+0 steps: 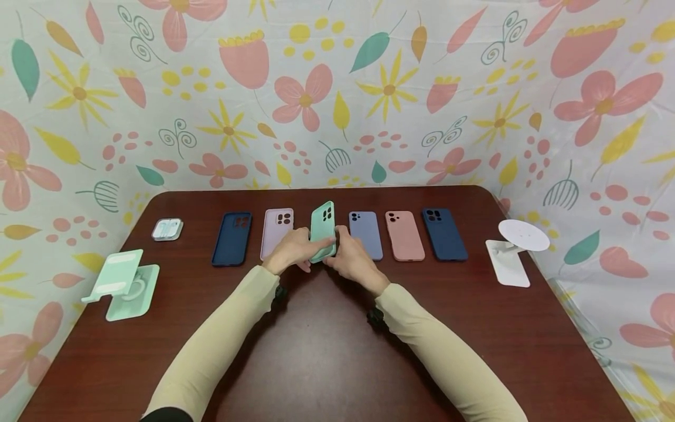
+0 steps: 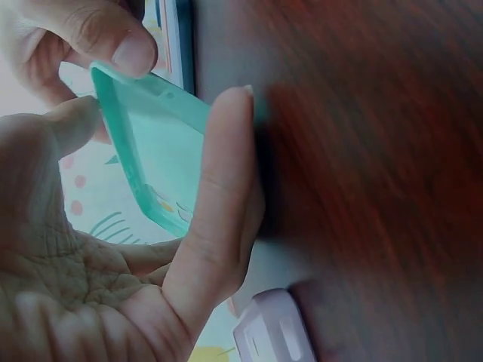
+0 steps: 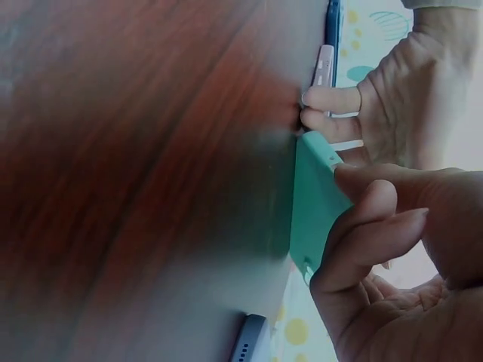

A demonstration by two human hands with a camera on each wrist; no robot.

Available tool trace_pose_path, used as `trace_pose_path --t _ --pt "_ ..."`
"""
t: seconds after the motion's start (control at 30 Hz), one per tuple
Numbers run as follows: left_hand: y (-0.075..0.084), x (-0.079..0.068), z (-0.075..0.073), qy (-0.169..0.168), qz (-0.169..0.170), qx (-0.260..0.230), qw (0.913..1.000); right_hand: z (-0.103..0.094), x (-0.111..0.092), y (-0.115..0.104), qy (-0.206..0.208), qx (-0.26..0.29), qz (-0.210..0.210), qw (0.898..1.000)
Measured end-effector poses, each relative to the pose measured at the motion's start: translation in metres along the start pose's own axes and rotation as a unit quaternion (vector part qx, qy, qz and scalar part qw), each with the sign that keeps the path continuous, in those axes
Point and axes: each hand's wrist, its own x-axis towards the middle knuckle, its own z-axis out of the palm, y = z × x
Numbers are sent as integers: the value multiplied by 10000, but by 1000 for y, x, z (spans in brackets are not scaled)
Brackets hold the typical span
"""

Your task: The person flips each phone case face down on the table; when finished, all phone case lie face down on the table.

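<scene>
While the left hand (image 1: 292, 246) pinches the mint phone case (image 1: 323, 221) and the right hand (image 1: 352, 258) grips its side, it tilts near the middle of the table (image 1: 306, 357)'s far edge, between the lilac case (image 1: 269, 233) and the periwinkle case (image 1: 365, 234). Lifting or setting down seems in hand; either likely calls for both hands moving together.

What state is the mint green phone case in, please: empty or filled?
The mint green phone case is empty: the left wrist view shows its bare, hollow inside.
</scene>
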Motion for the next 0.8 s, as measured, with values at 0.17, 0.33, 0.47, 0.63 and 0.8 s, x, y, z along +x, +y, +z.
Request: trace_pose_path --t 0.17,0.33,0.47,0.63,0.8 --pt "6 -6 1 -63 38 -133 9999 1 -3 -2 93 122 -69 9999" --pt "32 -37 -6 -177 -8 -509 9985 -6 -18 -15 135 176 -248 9994" --pt "36 -42 -6 -317 -58 -748 9967 -4 -18 -14 172 191 -374 9990" --pt "33 -40 -6 -574 -156 -1286 9899 -2 -14 -10 149 216 -454 9986" --pt "31 -39 -9 -721 -213 -1693 9827 -1 -14 -11 113 200 -536 9983"
